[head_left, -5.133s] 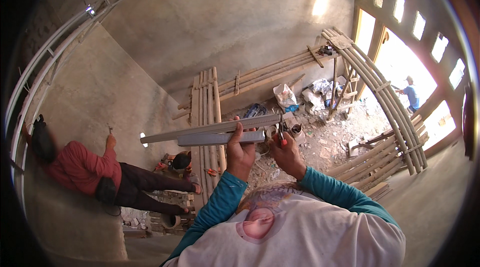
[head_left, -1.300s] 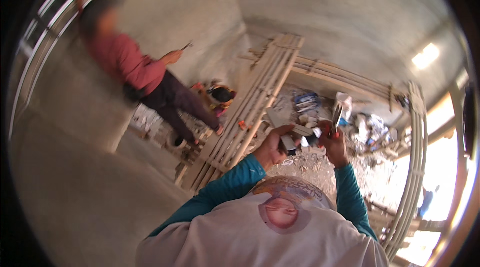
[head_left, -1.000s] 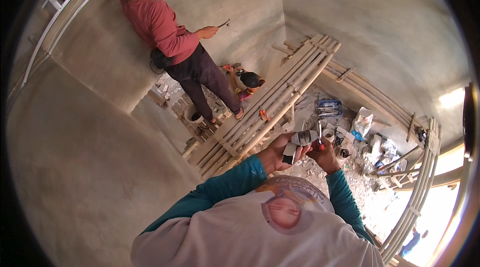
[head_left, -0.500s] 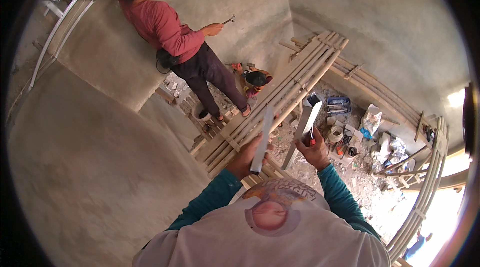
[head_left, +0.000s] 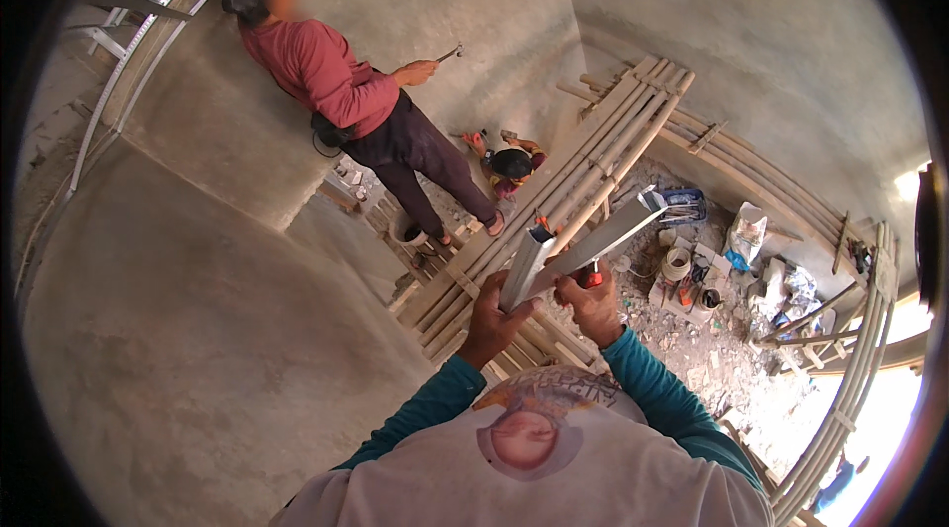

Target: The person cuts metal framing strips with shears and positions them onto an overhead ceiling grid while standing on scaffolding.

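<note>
Holding a metal channel in each hand here, around the middle of the frame. Left hand [head_left: 491, 321] is wrapped around the lower part of the left channel [head_left: 524, 268], which points steeply up and leans a bit right. Right hand [head_left: 593, 309] is curled around a red tool [head_left: 593, 278], mostly hidden, so I can't tell if its jaws are apart; the fingers also look to be against the right channel [head_left: 606, 237]. That one's long axis slants flatter, off toward the upper right, so the two make a lopsided V: close by the hands, well apart at the far ends. Its low end sits between the hands, left thumb just beside it; can't tell if the channels touch there. Bamboo platform [head_left: 633, 122] runs behind them, co-worker [head_left: 341, 82] in a red top upper left.
</note>
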Demonstrator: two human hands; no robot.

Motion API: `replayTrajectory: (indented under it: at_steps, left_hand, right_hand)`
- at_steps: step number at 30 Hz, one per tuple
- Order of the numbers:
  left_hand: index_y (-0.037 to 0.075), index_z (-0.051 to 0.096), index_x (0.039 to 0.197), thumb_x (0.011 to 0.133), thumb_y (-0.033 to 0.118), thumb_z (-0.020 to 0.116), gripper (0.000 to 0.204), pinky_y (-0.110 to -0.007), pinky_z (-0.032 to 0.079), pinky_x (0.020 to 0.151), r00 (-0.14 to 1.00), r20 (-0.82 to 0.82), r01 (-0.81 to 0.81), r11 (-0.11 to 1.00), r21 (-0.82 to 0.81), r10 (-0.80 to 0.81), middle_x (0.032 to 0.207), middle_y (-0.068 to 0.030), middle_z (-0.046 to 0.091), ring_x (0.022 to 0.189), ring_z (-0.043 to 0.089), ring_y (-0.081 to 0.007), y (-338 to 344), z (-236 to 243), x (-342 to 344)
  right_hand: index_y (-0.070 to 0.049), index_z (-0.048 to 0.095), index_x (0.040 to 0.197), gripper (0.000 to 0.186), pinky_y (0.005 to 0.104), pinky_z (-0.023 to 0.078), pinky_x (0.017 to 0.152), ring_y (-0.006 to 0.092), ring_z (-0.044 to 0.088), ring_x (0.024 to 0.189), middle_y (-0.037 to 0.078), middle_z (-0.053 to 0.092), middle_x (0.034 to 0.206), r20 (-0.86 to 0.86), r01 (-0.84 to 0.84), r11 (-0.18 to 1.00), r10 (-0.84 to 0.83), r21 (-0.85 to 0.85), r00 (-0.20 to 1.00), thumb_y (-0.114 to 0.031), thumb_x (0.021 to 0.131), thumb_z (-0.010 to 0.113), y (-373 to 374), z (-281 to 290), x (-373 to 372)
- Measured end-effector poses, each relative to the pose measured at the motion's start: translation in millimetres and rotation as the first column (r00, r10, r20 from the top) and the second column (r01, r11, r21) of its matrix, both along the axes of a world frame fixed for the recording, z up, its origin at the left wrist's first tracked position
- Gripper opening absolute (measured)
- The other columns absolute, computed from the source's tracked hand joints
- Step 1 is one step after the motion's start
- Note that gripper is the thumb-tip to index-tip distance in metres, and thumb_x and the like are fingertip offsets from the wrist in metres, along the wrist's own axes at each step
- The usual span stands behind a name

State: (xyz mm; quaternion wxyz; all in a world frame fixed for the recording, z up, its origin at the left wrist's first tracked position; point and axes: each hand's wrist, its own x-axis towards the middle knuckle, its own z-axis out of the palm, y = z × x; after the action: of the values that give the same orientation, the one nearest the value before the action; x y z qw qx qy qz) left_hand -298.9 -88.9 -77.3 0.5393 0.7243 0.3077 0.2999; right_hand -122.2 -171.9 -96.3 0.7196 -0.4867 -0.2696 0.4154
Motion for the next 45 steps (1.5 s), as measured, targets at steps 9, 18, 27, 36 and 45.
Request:
replayTrajectory:
  at_steps: [9, 18, 27, 36, 45]
  left_hand:
    - [0.001, 0.062, 0.131, 0.089, 0.013, 0.078, 0.046, -0.037, 0.053, 0.094, 0.976, -0.068, -0.183, 0.952, 0.247, 0.206, 0.121, -0.0147, 0.069, 0.108, 0.068, -0.0244, 6, -3, -18]
    - [-0.001, 0.069, 0.117, 0.087, 0.036, 0.083, 0.050, -0.039, 0.056, 0.080, 0.777, 0.200, -0.620, 0.670, 0.408, 0.597, 0.103, -0.0153, 0.075, 0.088, 0.072, -0.0258, 30, 22, -69]
    - [-0.001, 0.069, 0.109, 0.087, 0.032, 0.083, 0.042, -0.040, 0.054, 0.082, 0.385, 0.489, -0.864, 0.120, 0.488, 0.783, 0.101, -0.0180, 0.072, 0.094, 0.071, -0.0290, 85, 196, -216]
    - [0.011, 0.069, 0.118, 0.081, 0.022, 0.082, 0.041, -0.048, 0.055, 0.083, 0.173, 0.654, -0.413, -0.549, 0.726, 0.736, 0.108, -0.0165, 0.072, 0.100, 0.068, -0.0398, 51, 470, -284]
    - [0.012, 0.074, 0.112, 0.079, 0.030, 0.085, 0.039, -0.048, 0.055, 0.081, 0.342, 0.705, -0.320, -0.628, 0.709, 0.621, 0.101, -0.0156, 0.075, 0.097, 0.070, -0.0395, 69, 632, -271]
  right_hand:
    - [0.002, 0.061, 0.106, 0.026, 0.0270, 0.048, 0.053, 0.0094, 0.060, 0.063, 0.003, 0.066, 0.077, -0.072, -0.173, 0.984, 0.171, -0.028, 0.983, -0.012, 0.088, 0.073, 28, 45, -17]
    - [-0.004, 0.061, 0.115, 0.029, 0.0262, 0.049, 0.059, 0.0083, 0.056, 0.071, 0.002, 0.061, 0.090, 0.138, -0.369, 0.921, 0.352, 0.126, 0.926, -0.009, 0.091, 0.076, 73, 26, -37]
    - [-0.008, 0.070, 0.094, 0.012, 0.0302, 0.050, 0.069, 0.0176, 0.061, 0.083, 0.004, 0.066, 0.083, 0.424, -0.263, 0.955, 0.183, 0.136, 0.887, -0.020, 0.094, 0.071, 20, -65, -16]
    - [-0.016, 0.069, 0.107, 0.022, 0.0500, 0.053, 0.080, 0.0268, 0.063, 0.107, 0.010, 0.069, 0.114, 0.975, -0.435, 0.890, 0.198, -0.134, 0.104, -0.032, 0.093, 0.066, 73, -247, 80]
    - [-0.027, 0.069, 0.130, 0.051, 0.0453, 0.055, 0.086, 0.0271, 0.068, 0.105, 0.009, 0.073, 0.108, 0.886, -0.627, 0.729, -0.061, -0.275, -0.460, -0.011, 0.081, 0.064, 61, -373, 72]
